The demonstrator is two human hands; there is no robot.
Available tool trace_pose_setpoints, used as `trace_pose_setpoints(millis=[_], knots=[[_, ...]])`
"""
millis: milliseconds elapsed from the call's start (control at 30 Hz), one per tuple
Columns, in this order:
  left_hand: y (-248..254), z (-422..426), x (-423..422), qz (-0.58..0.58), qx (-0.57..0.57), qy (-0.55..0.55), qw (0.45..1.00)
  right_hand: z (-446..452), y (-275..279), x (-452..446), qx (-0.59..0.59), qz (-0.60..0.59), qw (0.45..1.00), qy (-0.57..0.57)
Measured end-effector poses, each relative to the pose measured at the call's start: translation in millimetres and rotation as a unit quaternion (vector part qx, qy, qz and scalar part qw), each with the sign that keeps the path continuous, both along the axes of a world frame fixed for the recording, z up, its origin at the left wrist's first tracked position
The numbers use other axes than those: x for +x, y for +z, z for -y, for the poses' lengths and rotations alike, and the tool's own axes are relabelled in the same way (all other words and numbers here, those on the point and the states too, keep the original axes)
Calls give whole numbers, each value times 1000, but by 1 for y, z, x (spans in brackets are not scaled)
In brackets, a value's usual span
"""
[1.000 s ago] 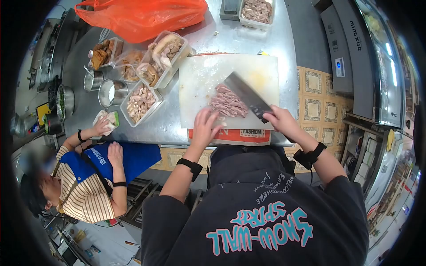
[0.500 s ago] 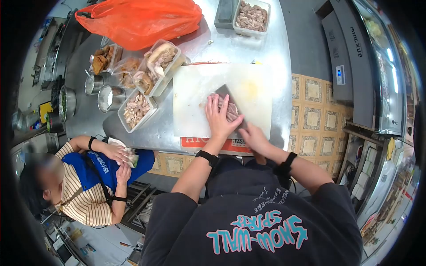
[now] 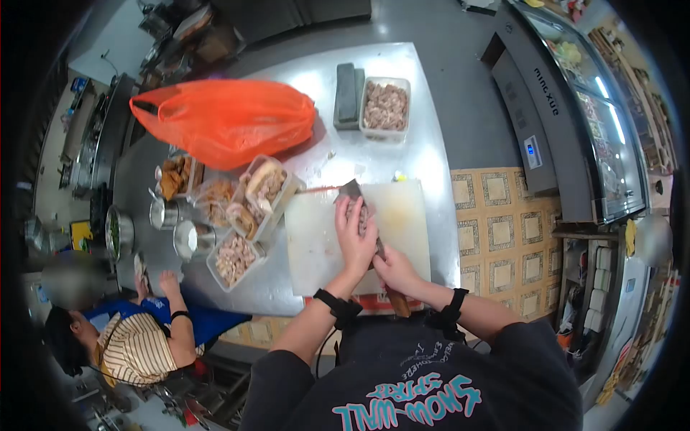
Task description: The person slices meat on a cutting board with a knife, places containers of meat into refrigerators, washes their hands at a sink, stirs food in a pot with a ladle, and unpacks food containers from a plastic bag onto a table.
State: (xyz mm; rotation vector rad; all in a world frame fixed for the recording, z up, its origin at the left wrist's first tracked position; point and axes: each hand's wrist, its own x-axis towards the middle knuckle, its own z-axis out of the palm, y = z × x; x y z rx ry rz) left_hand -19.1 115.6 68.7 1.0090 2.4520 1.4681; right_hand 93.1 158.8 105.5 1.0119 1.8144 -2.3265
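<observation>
On the white cutting board (image 3: 309, 237), my right hand (image 3: 395, 269) is closed round a cleaver (image 3: 350, 189), near where blade and handle meet. The wooden handle points back toward my body, and the blade tip reaches the board's far edge. My left hand (image 3: 354, 241) lies over the blade, its fingers pressing cut meat (image 3: 361, 215) against it. Most of the blade and part of the meat are hidden beneath that hand. Left of the board stand a tub of pale meat pieces (image 3: 233, 261) and a larger tub of meat (image 3: 272, 188).
A red plastic bag (image 3: 230, 118) sits at the far left. A tub of cut meat (image 3: 386, 108) stands beside a dark grey block (image 3: 346, 97) at the back. Metal pots (image 3: 192, 241) are left of the tubs. A co-worker (image 3: 136, 337) is at the table's left.
My hands, the cleaver and the meat have moved forward to the board's far edge. The view has tilted up. The co-worker's hands have moved apart.
</observation>
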Motion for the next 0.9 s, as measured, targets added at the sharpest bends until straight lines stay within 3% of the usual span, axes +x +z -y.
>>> trace_pose_setpoints(millis=[200, 400, 500, 533, 567, 633, 667, 733, 767, 800, 833, 900], knots=[[16, -153, -104, -39, 13, -163, 986, -120, 18, -85, -55, -25, 992, -115], [-49, -269, -187, 83, -34, -304, 948, -192, 10, -95, -171, -8, 963, -209], [-84, -283, -199, -218, -89, -276, 932, -182, 3, -49, -225, 23, 946, -233], [-79, -285, -197, -227, -81, -276, 930, -175, -4, -31, -223, 25, 952, -207], [-71, -285, -197, -101, -49, -283, 952, -169, -9, -15, -217, 24, 960, -178], [-46, -274, -198, 149, 19, -273, 950, -148, -10, 13, -182, 52, 974, -128], [-29, -260, -196, 173, 40, -247, 953, -136, -9, 24, -166, 65, 979, -98], [5, -223, -199, 251, 95, -238, 933, -103, -19, 41, 71, 96, 993, 4], [19, -194, -199, 292, 120, -222, 923, -89, -21, 49, 183, 105, 975, 65], [33, -163, -201, 334, 118, -197, 914, -71, -16, 53, 359, 106, 924, 79], [45, -126, -201, 377, 117, -164, 904, -54, -17, 61, 376, 82, 920, 75], [60, -52, -192, 354, 127, -102, 921, -37, -32, 54, 426, 15, 903, 45]])
